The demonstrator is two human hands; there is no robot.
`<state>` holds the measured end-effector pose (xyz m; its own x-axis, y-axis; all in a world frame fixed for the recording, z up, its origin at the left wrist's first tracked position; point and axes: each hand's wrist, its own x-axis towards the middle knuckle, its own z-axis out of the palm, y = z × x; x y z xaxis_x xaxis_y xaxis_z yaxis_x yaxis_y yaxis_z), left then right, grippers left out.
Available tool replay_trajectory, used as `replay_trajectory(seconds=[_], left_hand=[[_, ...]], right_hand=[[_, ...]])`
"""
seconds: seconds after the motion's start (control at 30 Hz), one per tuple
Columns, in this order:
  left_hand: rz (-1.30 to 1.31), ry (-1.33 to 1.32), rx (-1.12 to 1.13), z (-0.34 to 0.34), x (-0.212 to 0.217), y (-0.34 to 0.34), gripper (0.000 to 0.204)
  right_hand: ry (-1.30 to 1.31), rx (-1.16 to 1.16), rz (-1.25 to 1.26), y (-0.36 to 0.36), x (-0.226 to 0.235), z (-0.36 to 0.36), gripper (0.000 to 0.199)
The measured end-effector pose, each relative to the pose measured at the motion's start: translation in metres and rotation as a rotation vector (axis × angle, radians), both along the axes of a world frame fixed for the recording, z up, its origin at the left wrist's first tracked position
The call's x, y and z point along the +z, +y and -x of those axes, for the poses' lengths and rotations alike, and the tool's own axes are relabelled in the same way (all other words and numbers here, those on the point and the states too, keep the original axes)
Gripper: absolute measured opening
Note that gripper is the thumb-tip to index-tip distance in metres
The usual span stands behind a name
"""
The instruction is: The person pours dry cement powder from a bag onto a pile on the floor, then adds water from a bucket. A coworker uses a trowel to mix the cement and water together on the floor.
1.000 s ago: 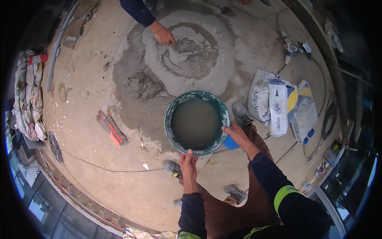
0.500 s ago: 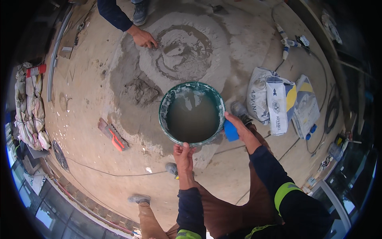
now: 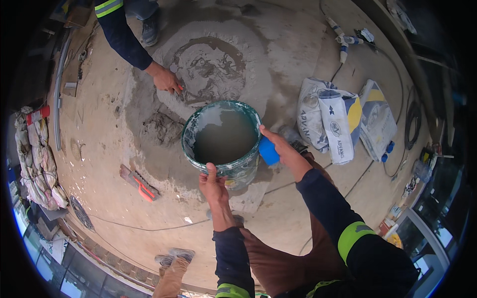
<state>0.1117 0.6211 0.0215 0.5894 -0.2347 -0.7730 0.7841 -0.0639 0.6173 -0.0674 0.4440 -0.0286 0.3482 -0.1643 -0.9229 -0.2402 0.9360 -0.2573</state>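
I hold a green bucket, smeared with grey cement, in both hands. It contains murky grey-brown water. My left hand grips the near rim, thumb on top and fingers beneath. The right rim is held by my right hand, with a blue object against its palm whose kind I cannot make out. Just beyond the bucket lies a ring of wet grey mortar on the floor. A co-worker's hand closes on a small tool at the ring's left edge; most of the tool is hidden.
An orange-handled notched trowel lies on the floor at left. Printed cement bags stand at right, near cables and connectors. Bundled sacks lie far left. Another person's shoe is near my left arm.
The bucket has moved left in view and tilts, so more of its near outer side shows. The co-worker's hand has moved nearer along the mortar ring. Another person's feet have shifted.
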Motion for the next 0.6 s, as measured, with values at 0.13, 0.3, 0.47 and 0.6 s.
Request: replay_trajectory(seconds=[0.13, 0.3, 0.47, 0.6], left_hand=[[-0.011, 0.013, -0.012, -0.001, 0.002, -0.006, 0.036], [0.035, 0.023, -0.013, 0.002, 0.002, -0.009, 0.034], [-0.025, 0.031, 0.009, 0.011, 0.013, -0.006, 0.032], [-0.055, 0.054, 0.034, 0.023, 0.023, 0.012, 0.03]], right_hand=[[-0.008, -0.044, 0.005, 0.0, -0.002, -0.004, 0.089], [-0.03, -0.047, 0.026, -0.002, -0.008, 0.001, 0.089], [0.04, 0.004, 0.074, 0.001, -0.007, 0.005, 0.083], [0.046, 0.089, 0.126, 0.017, 0.003, 0.015, 0.074]])
